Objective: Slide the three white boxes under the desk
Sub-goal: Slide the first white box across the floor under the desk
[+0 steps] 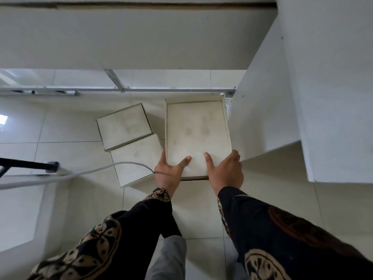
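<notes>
Head | left hand (168, 170) and right hand (225, 170) gripping big box (196, 136) at frame centre | two small boxes (124, 126) (137, 158) lying just left | desk (121, 35) spanning top

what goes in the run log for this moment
both hands on large white box | left hand | right hand | two smaller white boxes untouched

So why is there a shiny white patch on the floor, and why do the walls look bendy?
Head view: the bright patch at the left edge is light glaring off the glossy floor tiles; the wide-angle lens bends the desk edge and cabinet side; soft shadow falls near the large box; the picture is slightly soft all over.
</notes>
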